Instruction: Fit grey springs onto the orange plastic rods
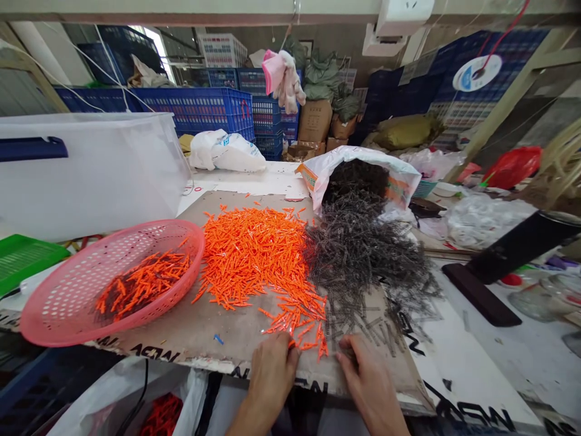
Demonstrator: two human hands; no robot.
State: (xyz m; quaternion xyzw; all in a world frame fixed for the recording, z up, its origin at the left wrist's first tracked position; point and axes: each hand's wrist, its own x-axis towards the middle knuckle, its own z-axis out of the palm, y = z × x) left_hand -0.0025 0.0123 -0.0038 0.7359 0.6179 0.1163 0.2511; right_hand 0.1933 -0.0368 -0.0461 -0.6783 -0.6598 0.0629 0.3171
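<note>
My left hand [271, 368] rests at the near edge of a cardboard sheet [190, 330], fingers curled down onto small orange plastic pieces at the near tip of the orange pile [254, 254]. My right hand [363, 372] lies beside it, fingers bent and pinched at the near fringe of a heap of dark metal springs [363, 254]. What either pinch holds is too small to make out. A pink basket [54, 303] on the left holds orange pieces mixed with dark springs.
A white sack [399, 175] spills springs at the back. A clear plastic bin [91, 169] and a green tray [22, 257] stand on the left. A black stand [499, 266] and clutter fill the right. Blue crates [204, 109] line the back.
</note>
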